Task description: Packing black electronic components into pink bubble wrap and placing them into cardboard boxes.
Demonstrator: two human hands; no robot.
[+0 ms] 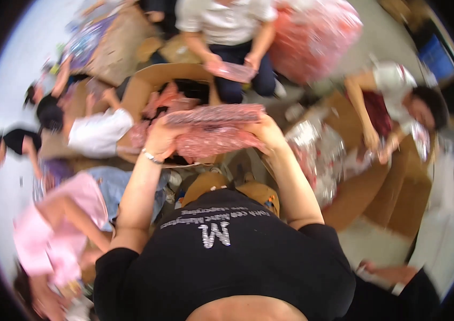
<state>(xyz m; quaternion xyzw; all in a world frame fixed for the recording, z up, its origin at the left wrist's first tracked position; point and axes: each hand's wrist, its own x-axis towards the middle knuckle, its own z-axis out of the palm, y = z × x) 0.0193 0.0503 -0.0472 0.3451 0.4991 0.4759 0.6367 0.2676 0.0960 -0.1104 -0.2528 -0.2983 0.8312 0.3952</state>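
Note:
A bundle of pink bubble-wrap bags [213, 143] is held up in front of my chest, over an open cardboard box. Along its top lies a flatter, darker pink layer [216, 114]. My left hand [159, 140] is closed around the bundle's left end, and a bracelet circles that wrist. At the opposite end, my right hand [269, 134] grips it, the fingers partly hidden behind the wrap. More pink bubble wrap [169, 99] lies inside the cardboard box [140, 88] just beyond my hands. Blur hides finer detail.
Across from me a person holds a pink pouch [236, 72], beside a large pink plastic sack [315, 40]. To the right, another person works over clear plastic packages [320, 144] in a cardboard box [358, 190]. Several people sit close on the left, one in a pink top [58, 230].

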